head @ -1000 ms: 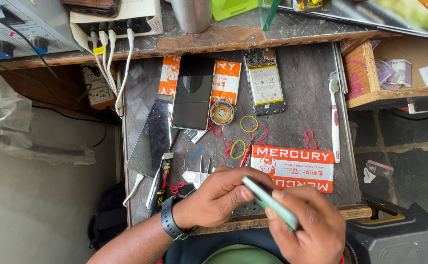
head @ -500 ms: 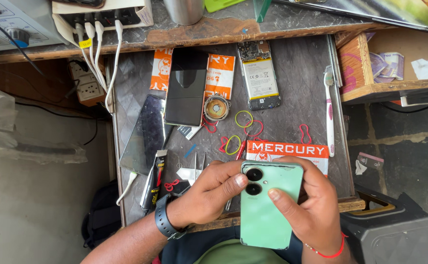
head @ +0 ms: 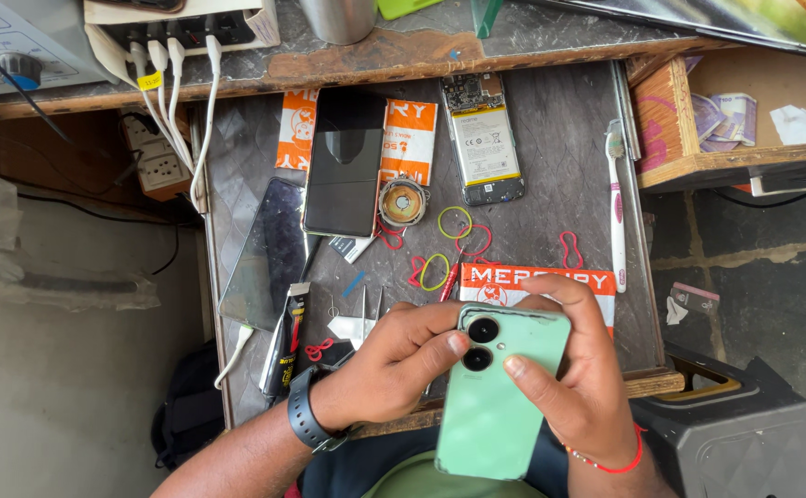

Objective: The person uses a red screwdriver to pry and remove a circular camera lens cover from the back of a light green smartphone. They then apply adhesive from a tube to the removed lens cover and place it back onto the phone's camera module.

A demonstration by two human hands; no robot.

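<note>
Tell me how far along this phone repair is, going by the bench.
Done: the opened phone lies stripped on the tray, its battery and board exposed, with a separate screen beside it. In hand: the left hand and right hand hold the green back cover, lenses up. Left: cover and opened phone are still apart, so refitting looks undone.

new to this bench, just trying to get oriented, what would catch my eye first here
First the mint-green phone back cover with two round camera holes, held low in the middle between the left hand and the right hand. Above it on the dark worktop, an opened phone lies with its battery showing, beside a black screen panel. Coloured rubber bands are scattered between them.
</note>
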